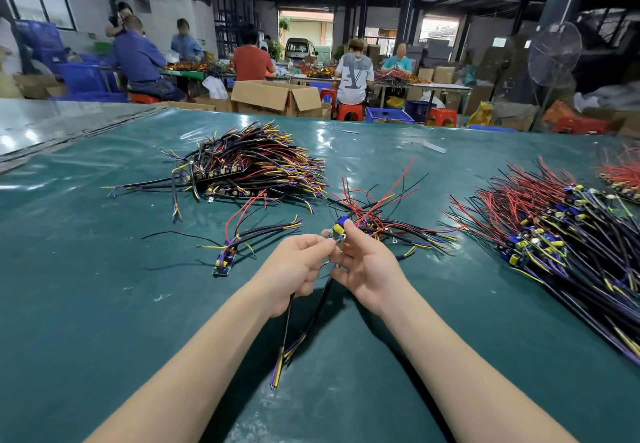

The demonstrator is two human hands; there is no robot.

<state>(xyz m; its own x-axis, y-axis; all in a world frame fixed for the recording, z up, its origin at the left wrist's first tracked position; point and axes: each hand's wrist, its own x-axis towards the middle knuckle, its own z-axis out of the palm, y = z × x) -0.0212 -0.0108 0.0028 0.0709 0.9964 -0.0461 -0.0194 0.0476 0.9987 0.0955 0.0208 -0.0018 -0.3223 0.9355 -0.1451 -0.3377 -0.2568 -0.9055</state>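
Workshop floor beyond the green table mat (104,304) holds an open cardboard box (273,96) and a blue basket (389,115), their contents hidden. Heaps of wired boards (249,165) lie on the mat. Above its middle, the left hand (294,266) and right hand (367,269) pinch a small driver board (338,233) with curled fingers, its black leads (313,314) dangling

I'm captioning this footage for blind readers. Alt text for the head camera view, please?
A left hand and right hand pinch a small circuit board whose black cables trail toward the viewer over a green table. A left pile and right pile of wired boards flank them; workers sit behind.
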